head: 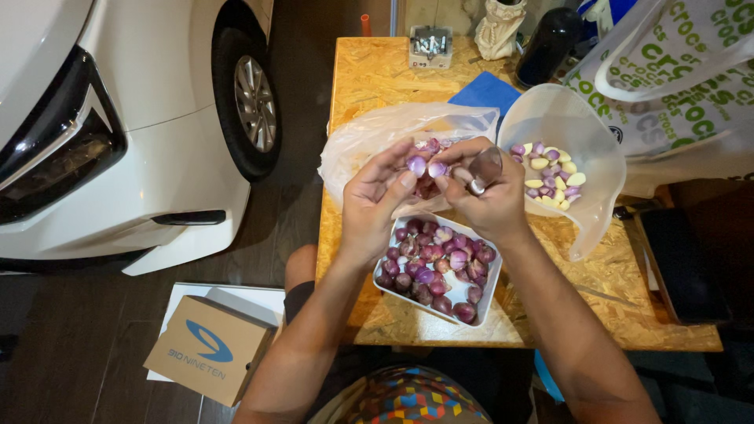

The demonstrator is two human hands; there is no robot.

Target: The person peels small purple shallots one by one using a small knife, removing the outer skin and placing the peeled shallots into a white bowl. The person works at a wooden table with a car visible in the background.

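We held a small purple shallot (417, 165) in our left hand (375, 206). Our left fingers were closed on it, and the thumb pressed its side. Our right hand (488, 202) held a second little shallot piece (437, 169) at its fingertips. That hand's fingers were also curled tight around a small knife (485, 168) with a shiny blade. The two hands were touching each other, up above the table (377, 74).

Just under our hands sat a white tray (492, 294). It was full of purple shallots (436, 267) with their skins on. Behind our hands lay a thin plastic bag (377, 137), and some shallot bits showed in it. To the right stood a clear plastic bowl (581, 133), tipped a little toward us. Peeled shallots (550, 174), pale and purple, lay in the bottom of it.

A blue cloth (487, 92) lay near the bowl. A white bag with green letters (675, 86) stood at the far right. On the left, well apart from the table, was a white car (118, 118). A brown cardboard box (208, 349) sat on the floor.
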